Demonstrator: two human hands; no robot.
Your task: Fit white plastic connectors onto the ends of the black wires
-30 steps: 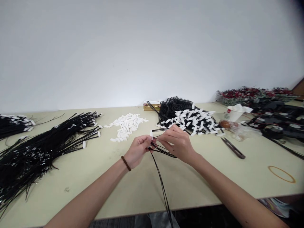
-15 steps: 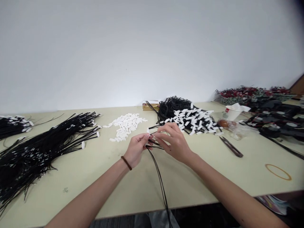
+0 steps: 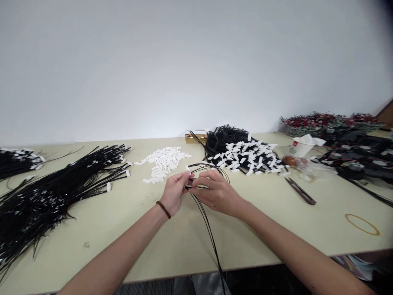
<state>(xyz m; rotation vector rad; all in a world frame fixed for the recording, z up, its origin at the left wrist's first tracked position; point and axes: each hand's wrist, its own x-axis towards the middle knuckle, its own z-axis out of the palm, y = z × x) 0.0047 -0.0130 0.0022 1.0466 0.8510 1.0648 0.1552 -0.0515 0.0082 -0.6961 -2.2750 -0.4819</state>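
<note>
Between thumb and fingers, my left hand [image 3: 175,192] grips a small white connector [image 3: 188,168] with black wires on it. Close against it, my right hand [image 3: 216,191] has its fingers closed round some of the thin black wires [image 3: 205,217]. Several of these wires loop above my right hand; others hang down over the table's front edge. Just beyond my hands lies a heap of loose white connectors [image 3: 164,160]. My fingers partly hide the connector and the wire ends.
Bundled black wires [image 3: 61,186] cover the left side. Behind my right hand lies a pile of white-ended cables [image 3: 248,155]. Toward the right are dark thread snips [image 3: 300,191], a paper cup [image 3: 301,146], a plastic bag [image 3: 310,170] and a yellow rubber band [image 3: 362,224].
My right hand has moved slightly left and closer to my left hand, its fingers closing more. The wires above it now arch in a wider loop.
</note>
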